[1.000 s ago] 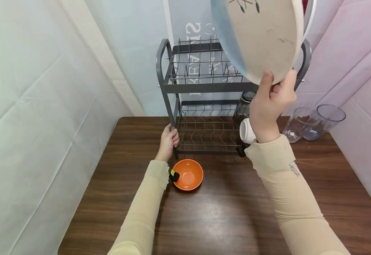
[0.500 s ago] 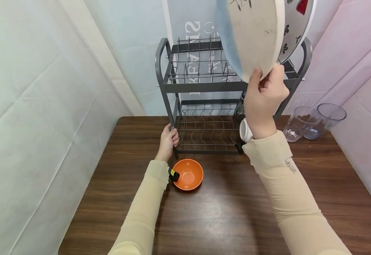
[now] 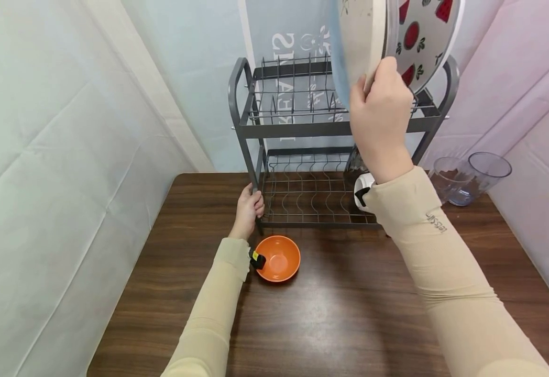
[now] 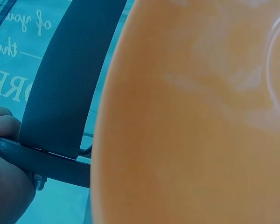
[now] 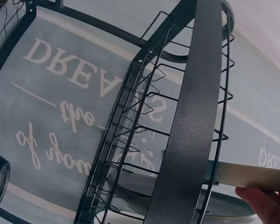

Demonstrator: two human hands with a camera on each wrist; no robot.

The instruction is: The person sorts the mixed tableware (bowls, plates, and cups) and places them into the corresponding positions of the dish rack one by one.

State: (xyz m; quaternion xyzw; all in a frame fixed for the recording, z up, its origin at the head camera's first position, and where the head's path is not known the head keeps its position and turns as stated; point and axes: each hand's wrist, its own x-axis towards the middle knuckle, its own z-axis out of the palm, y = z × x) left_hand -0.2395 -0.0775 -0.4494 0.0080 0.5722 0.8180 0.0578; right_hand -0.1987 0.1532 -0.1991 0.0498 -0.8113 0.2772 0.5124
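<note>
My right hand (image 3: 383, 118) pinches the lower rim of a beige-and-blue plate (image 3: 355, 44) between thumb and fingers. Turned nearly edge-on, the plate stands upright over the top tier of a dark metal dish rack (image 3: 298, 130); whether it touches the wires is hidden. Just right of it is a white plate with a watermelon pattern (image 3: 420, 44), upright at the rack's right end. Down at the left, my left hand (image 3: 247, 210) grips the rack's front left post. An orange bowl (image 3: 279, 262) sits on the table beside my left wrist and fills much of the left wrist view.
On the lower tier, a white cup (image 3: 362, 189) lies on its side near a dark glass (image 3: 353, 166), both partly behind my right arm. Two clear tumblers (image 3: 489, 175) stand right of the rack. Fabric walls close in the table's back and sides.
My right hand has moved slightly left and up, turning the beige-and-blue plate from a broad face to nearly edge-on. More of the watermelon plate shows. My left hand stays on the post.
</note>
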